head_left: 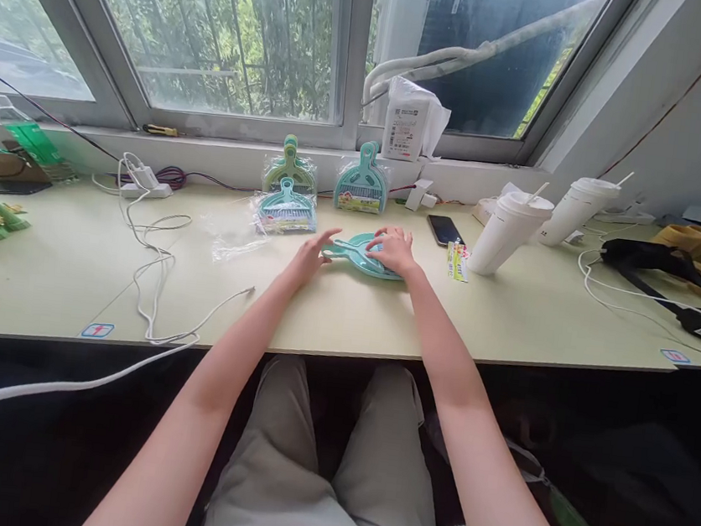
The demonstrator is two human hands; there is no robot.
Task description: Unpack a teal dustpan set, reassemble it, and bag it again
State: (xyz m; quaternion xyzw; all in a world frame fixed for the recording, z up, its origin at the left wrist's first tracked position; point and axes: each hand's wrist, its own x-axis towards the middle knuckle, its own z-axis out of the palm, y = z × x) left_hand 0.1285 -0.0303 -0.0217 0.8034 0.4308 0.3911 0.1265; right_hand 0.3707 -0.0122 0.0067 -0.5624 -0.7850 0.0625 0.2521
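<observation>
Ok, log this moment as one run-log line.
left hand: open, at dustpan handle | right hand: flat on teal dustpan | desk: three packaged dustpan sets behind, phone, two cups right

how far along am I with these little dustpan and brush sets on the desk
Partly through, it seems. One teal dustpan set lies unwrapped on the desk, with an empty clear wrapper and a loose label card beside it. In hand: your right hand rests on its pan, your left hand is by its handle. Left: three packaged sets near the window, in their wrappers.
</observation>
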